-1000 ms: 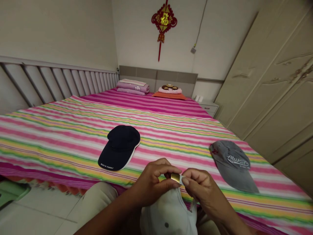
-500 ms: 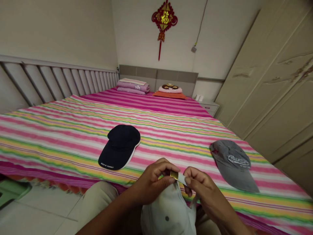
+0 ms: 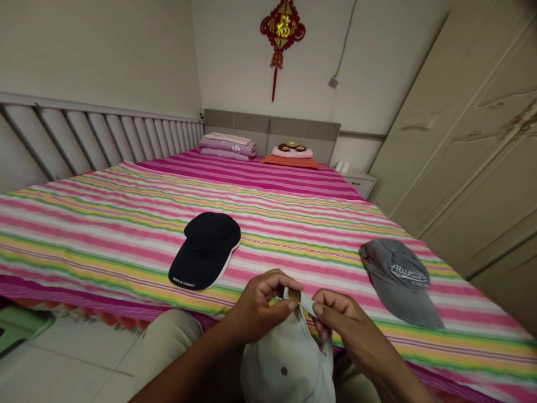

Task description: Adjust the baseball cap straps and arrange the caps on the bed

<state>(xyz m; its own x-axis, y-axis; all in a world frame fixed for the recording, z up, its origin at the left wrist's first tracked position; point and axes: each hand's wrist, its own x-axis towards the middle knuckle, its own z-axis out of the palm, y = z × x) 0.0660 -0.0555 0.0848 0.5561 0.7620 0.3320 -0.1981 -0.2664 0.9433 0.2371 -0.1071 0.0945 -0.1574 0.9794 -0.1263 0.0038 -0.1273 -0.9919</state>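
A pale grey-green cap (image 3: 289, 358) is held above my lap, its back strap turned up. My left hand (image 3: 262, 305) pinches the strap's gold-coloured buckle (image 3: 294, 295) between thumb and fingers. On the other side, my right hand (image 3: 342, 316) grips the light strap (image 3: 308, 304) close to the buckle. Lying on the bed to the left is a navy cap (image 3: 207, 246) with white lettering on its brim. A grey cap (image 3: 396, 277) with white lettering rests on the bed to the right.
The bed (image 3: 272, 212) has a striped cover, with folded purple bedding (image 3: 229, 148) and an orange pillow (image 3: 291, 161) by the headboard (image 3: 300, 134). A white radiator (image 3: 126, 140) runs along the left wall. A wardrobe (image 3: 461, 157) stands right; a green stool (image 3: 25, 330) is lower left.
Both hands and the cap have shifted slightly left. The buckle has tilted in my left fingers, and a bit of strap now shows on its left side. The other caps lie still.
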